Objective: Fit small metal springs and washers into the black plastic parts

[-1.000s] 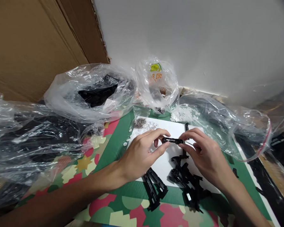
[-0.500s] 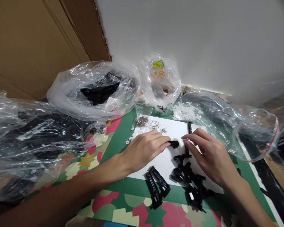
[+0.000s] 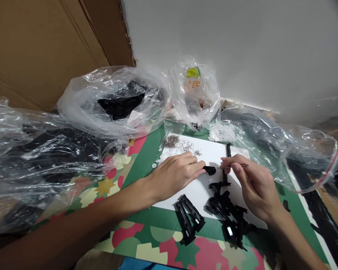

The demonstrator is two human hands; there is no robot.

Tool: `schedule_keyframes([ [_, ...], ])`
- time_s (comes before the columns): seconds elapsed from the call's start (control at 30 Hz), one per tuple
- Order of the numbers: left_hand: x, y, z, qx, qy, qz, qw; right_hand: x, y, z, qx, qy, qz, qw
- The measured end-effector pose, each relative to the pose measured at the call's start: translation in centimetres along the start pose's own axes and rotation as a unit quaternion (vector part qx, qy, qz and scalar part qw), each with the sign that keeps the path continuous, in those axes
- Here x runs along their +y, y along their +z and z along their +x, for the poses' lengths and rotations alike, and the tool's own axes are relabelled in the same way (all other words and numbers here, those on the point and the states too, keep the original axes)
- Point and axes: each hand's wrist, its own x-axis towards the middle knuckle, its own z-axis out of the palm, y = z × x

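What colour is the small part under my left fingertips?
Black, lying on the white sheet; the small part shows in the head view.

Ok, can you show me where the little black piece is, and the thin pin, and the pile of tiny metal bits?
small black piece (image 3: 210, 170), head view, its middle.
thin pin (image 3: 233, 167), head view, mid-shaft.
pile of tiny metal bits (image 3: 171, 141), head view, heap's centre.

Parts on a sheet, bags behind
Plastic parts (image 3: 228, 215) lie on the sheet's (image 3: 211, 153) near edge; springs (image 3: 171, 141) far left; bags (image 3: 112, 101) beyond.
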Motion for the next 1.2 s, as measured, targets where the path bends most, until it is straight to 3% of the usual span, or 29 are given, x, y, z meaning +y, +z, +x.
schedule_keyframes([
  [0.57, -0.3, 0.2, 0.1, -0.006, -0.016, -0.027, 0.999, 0.6, 0.9, 0.0, -0.031, -0.096, -0.034, 0.994],
  [1.2, -0.2, 0.4, 0.4, -0.002, -0.009, -0.044, 0.999, 0.4, 1.5, 0.1, -0.016, -0.09, -0.03, 0.995],
])
